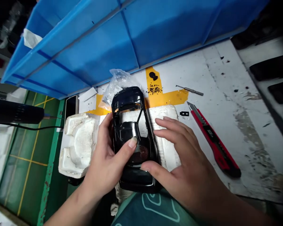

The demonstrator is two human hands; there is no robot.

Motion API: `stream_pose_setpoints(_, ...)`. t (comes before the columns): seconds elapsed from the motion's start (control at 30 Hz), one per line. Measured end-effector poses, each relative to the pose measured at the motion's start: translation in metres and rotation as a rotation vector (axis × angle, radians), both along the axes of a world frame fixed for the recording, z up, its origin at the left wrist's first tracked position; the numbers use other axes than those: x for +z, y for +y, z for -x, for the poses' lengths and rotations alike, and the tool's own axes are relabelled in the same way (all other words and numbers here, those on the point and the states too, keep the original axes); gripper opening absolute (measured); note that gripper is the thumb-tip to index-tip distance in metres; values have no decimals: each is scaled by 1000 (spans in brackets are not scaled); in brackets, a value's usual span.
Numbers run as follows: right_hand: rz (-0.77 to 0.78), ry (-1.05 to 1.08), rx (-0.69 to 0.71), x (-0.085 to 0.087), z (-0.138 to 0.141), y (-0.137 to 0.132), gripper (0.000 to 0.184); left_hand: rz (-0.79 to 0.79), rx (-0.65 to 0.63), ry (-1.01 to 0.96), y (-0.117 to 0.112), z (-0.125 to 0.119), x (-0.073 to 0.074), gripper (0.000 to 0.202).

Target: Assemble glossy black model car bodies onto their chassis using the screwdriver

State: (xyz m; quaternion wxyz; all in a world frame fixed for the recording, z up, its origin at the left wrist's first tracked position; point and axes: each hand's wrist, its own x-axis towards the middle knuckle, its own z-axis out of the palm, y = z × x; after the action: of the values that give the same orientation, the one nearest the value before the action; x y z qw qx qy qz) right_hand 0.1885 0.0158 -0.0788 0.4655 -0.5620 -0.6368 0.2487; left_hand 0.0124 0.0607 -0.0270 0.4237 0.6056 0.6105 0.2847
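Filling the bottom centre of the frame, a patterned green cloth (153, 208) lies nearest. From the lower left, the left hand (106, 160) angles up and grips a black car-shaped shell (127, 130), thumb laid over its top, fingers down its left side. From the lower right, the right hand (188, 157) stands half spread, fingers slightly bent and palm towards the shell, gripping nothing; whether its thumb touches the shell is unclear. The shell sits mid-frame, its long axis nearly upright, far end tipped slightly left towards the top edge; I cannot tell which end is the nose. White foam (165, 116) shows beside it, with a red-and-black knife (212, 138) right of centre. Beyond lies a clear bag (119, 81), then a blue crate (103, 47) across the top.
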Motion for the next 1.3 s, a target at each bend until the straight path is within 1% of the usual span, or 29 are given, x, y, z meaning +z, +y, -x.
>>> stream_pose_setpoints(0.13,12,9,-9,-1,0,-2,46,88,-67,141,11,-2,9,78)
stream_pose_setpoints(0.23,13,10,5,0,-2,-4,45,129,-122,282,18,3,16,83)
stream_pose_setpoints(0.33,8,4,26,-2,-3,-7,48,163,-216,383,24,10,26,87)
stream_pose_setpoints(0.43,12,18,30,-4,-4,-10,57,121,-325,532,36,9,42,99)
stream_pose_setpoints(0.5,1,22,25,-4,-4,-11,60,62,-443,666,48,2,54,103)
stream_pose_setpoints(0.53,-5,20,22,-5,-4,-12,60,55,-520,713,55,-3,61,99)
stream_pose_setpoints(0.57,-9,15,24,-5,-3,-12,59,72,-604,738,63,-10,66,89)
stream_pose_setpoints(0.63,-10,5,24,-4,-3,-12,59,147,-728,744,80,-23,75,73)
stream_pose_setpoints(0.7,-15,3,16,-4,-3,-10,59,254,-804,745,96,-34,80,74)
stream_pose_setpoints(0.77,-20,4,4,-4,-3,-9,61,296,-769,736,106,-42,82,76)
stream_pose_setpoints(0.87,-14,18,-14,-4,-3,-9,62,308,-655,699,111,-48,82,73)
stream_pose_setpoints(0.93,-19,28,-26,-6,-2,-10,61,332,-655,715,110,-48,82,71)
stream_pose_setpoints(1.0,-64,24,-26,-8,-2,-10,63,344,-671,742,108,-46,81,71)
stream_pose_setpoints(1.07,-105,28,-20,-12,-2,-10,65,341,-649,754,105,-45,80,74)
stream_pose_setpoints(1.1,-100,34,-16,-14,-2,-11,65,326,-634,758,104,-44,79,75)
stream_pose_setpoints(1.17,-63,47,-10,-17,-3,-11,66,297,-656,791,103,-41,76,80)
stream_pose_setpoints(1.23,-43,52,-2,-20,-3,-12,67,289,-741,837,102,-36,74,83)
stream_pose_setpoints(1.3,-3,55,-15,-20,0,-13,62,305,-805,845,102,-30,74,84)
